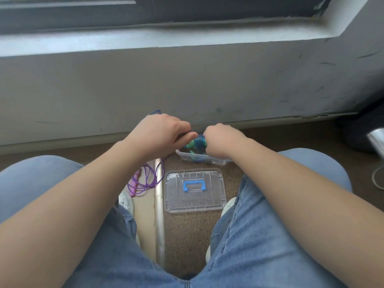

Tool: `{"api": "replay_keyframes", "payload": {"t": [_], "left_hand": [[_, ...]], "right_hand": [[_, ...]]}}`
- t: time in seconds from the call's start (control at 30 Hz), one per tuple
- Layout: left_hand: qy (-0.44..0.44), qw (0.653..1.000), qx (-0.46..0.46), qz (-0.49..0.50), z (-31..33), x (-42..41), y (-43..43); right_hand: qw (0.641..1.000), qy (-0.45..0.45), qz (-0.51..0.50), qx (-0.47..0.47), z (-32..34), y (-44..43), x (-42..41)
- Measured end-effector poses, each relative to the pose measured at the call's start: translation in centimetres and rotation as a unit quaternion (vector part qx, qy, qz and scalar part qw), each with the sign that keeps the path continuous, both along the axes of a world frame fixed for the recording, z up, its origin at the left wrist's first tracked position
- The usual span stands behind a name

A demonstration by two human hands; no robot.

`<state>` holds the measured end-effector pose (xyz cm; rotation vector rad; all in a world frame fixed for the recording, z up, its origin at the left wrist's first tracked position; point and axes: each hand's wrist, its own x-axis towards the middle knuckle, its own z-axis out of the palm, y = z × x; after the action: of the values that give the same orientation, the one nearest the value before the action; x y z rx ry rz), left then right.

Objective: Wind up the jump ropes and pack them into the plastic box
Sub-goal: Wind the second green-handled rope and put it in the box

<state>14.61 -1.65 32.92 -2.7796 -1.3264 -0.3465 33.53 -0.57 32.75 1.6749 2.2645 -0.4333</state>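
The floor (187, 231) runs along a grey wall (187, 84). The seated person's jeans (259, 235) frame the work area. The clear lid (194, 191), with its blue handle (193, 186), lies flat between the shoes. The plastic box (202, 160) stands beyond it, near the wall. A purple jump rope (145, 179) lies loose left of the lid. Left hand (164, 132) and right hand (220, 140) are held above the box, fingers curled round a coiled blue-green jump rope (198, 142).
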Motion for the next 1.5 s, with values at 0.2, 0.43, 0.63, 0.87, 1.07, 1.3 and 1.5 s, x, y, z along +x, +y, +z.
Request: {"api": "replay_keyframes", "payload": {"t": [0.2,0.43,0.63,0.87,1.07,1.3,1.5], "left_hand": [[-0.076,0.978,-0.075,0.177,-0.4,-1.1,1.3],[-0.177,0.922,-0.256,0.230,-1.9,0.2,0.7],[-0.162,0.947,-0.228,0.158,-1.1,1.7,-0.7],[0.013,0.988,-0.153,-0.023,-0.3,1.6,-0.9],[0.029,0.997,0.004,-0.069,0.6,0.3,0.1],[-0.049,0.993,-0.035,0.098,0.6,-1.3,1.6],[-0.185,0.935,-0.212,0.215,0.0,-1.2,1.7]], "right_hand": [[0.978,0.119,0.171,-0.016,1.3,-2.0,-1.3],[0.899,0.438,0.005,-0.004,0.4,-0.5,-0.2],[0.871,0.439,-0.208,0.078,0.0,1.0,-0.2],[0.964,0.175,-0.177,0.088,0.0,0.5,-0.4],[0.998,0.002,0.061,0.015,0.3,-1.5,-1.6],[0.974,0.135,0.180,0.038,1.0,-2.0,-2.2],[0.918,0.371,-0.001,0.144,1.4,-0.9,-1.2]]}}
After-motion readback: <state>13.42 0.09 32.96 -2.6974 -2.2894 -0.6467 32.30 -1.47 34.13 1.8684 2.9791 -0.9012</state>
